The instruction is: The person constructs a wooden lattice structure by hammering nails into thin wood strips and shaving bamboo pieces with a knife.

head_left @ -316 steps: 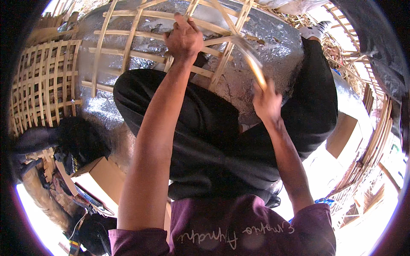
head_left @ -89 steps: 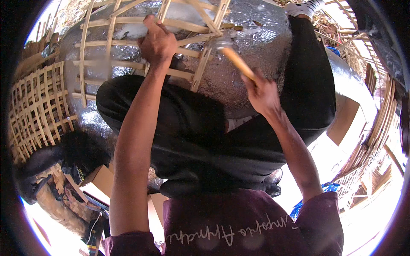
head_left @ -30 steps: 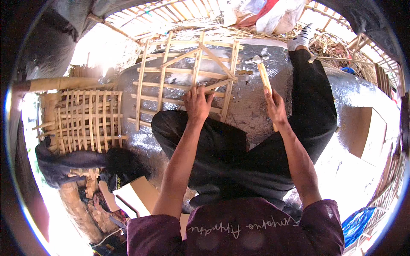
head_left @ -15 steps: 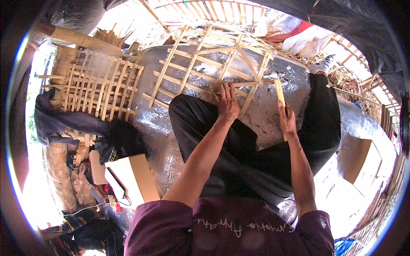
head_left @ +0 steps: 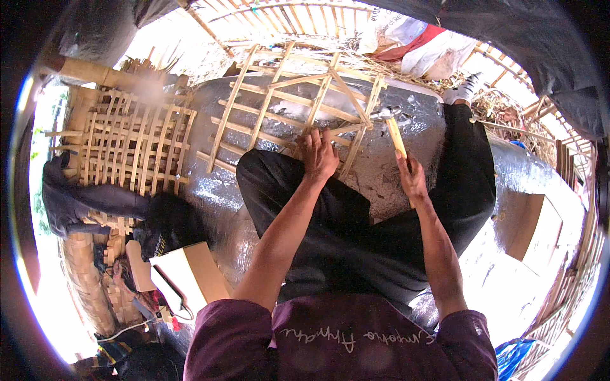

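A lattice of light bamboo slats (head_left: 264,113), with diagonal braces at its right end, lies on the silvery sheet in front of my crossed legs. My left hand (head_left: 318,156) rests on its near part, fingers apart and pressed over the slats; the thumb is hard to see. In my right hand (head_left: 413,178) is a hammer (head_left: 396,136), gripped round its yellow handle. The metal hammer head (head_left: 385,113) is beside the lattice's right corner; whether it touches the wood I cannot tell. Any nail there is too small to make out.
A woven bamboo panel (head_left: 133,136) stands at the left, with dark clothing (head_left: 101,200) draped over it. An open cardboard box (head_left: 202,270) sits by my left elbow, another carton (head_left: 527,228) at the right. White and red sacks (head_left: 438,54) lie on straw at the back.
The whole view has shifted slightly, so most things appear further left. My left hand stays on the lattice, and the hammer remains in my right hand near the same corner.
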The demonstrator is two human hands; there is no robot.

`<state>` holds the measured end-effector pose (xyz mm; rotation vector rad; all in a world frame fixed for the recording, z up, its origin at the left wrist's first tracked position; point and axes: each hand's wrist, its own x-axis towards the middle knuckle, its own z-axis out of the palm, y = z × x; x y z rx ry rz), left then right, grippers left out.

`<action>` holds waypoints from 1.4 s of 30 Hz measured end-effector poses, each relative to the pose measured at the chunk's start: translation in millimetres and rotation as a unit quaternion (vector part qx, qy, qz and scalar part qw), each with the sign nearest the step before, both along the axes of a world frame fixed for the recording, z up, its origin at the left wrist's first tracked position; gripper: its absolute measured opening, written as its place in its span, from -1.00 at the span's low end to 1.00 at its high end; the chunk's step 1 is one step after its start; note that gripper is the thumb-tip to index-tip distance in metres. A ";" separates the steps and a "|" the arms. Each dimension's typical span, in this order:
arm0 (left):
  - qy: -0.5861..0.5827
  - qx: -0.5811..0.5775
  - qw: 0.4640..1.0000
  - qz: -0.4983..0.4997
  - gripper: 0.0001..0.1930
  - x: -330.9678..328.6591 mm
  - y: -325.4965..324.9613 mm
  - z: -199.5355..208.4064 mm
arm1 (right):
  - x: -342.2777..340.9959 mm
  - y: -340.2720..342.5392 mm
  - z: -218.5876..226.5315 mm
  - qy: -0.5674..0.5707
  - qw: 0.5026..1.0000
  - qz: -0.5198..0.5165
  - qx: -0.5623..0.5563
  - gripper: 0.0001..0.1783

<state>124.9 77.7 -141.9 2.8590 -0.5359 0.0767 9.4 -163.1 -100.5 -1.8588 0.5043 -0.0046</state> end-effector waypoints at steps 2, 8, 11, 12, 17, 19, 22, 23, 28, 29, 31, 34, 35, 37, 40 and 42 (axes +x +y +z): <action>-0.002 -0.012 1.000 -0.003 -0.17 0.4 5.8 -1.9 | 1.6 3.7 4.7 0.004 1.000 0.004 -0.007 -0.45; 0.018 -0.009 1.000 0.009 -0.02 -8.0 -0.5 -0.4 | 1.7 3.8 10.6 -0.005 1.000 0.016 -0.004 -0.48; 0.039 0.040 0.998 0.023 0.01 -5.9 -1.1 -3.7 | 2.4 2.6 8.8 -0.009 1.000 0.019 -0.009 -0.50; 0.035 0.055 0.998 0.027 0.01 -3.9 -0.4 -6.5 | 2.8 4.2 8.5 -0.012 1.000 0.020 -0.009 -0.51; 0.056 0.059 0.996 0.037 -0.03 -4.0 -4.5 -7.0 | 2.3 2.9 2.7 -0.045 0.992 0.040 -0.108 -0.64; 0.059 0.054 0.996 0.031 -0.02 -4.6 -5.2 -4.8 | 0.8 2.6 -3.3 -0.074 0.978 0.049 -0.188 -0.71; 0.036 0.062 0.997 0.026 0.02 -3.6 1.3 -6.5 | -2.1 12.1 12.4 -0.076 0.964 0.052 -0.248 -0.81; 0.031 0.061 0.998 0.015 0.01 -3.7 2.3 -7.1 | -3.4 10.1 11.4 -0.070 0.967 0.056 -0.238 -0.81; 0.067 0.059 0.996 0.007 -0.03 -2.1 -0.5 -0.2 | -5.4 8.6 12.7 -0.027 0.965 0.069 -0.251 -0.81; 0.073 0.063 0.995 0.013 -0.04 -5.6 0.4 -2.0 | -5.7 10.7 21.1 -0.012 0.964 0.072 -0.256 -0.81; 0.028 0.047 0.998 0.008 -0.05 -3.8 3.2 -7.3 | -4.7 8.3 30.9 -0.026 0.967 0.070 -0.244 -0.80; 0.014 0.052 0.998 0.009 -0.08 -1.2 2.2 -13.0 | -4.9 5.9 19.0 -0.004 0.956 0.088 -0.281 -0.79; 0.013 0.058 0.998 0.010 -0.09 1.0 1.3 -12.5 | -1.0 3.4 11.9 0.006 0.948 0.095 -0.305 -0.79; 0.011 0.032 0.999 0.005 -0.12 -2.6 0.0 -15.1 | -2.4 -2.2 3.2 -0.039 0.950 0.087 -0.299 -0.80; -0.024 0.039 0.999 0.006 -0.14 -4.2 3.8 -18.9 | -1.3 2.7 22.8 -0.024 0.952 0.072 -0.296 -0.83; -0.037 0.047 0.998 0.007 -0.14 -0.9 3.4 -22.6 | -3.9 4.5 25.4 -0.006 0.962 0.083 -0.259 -0.84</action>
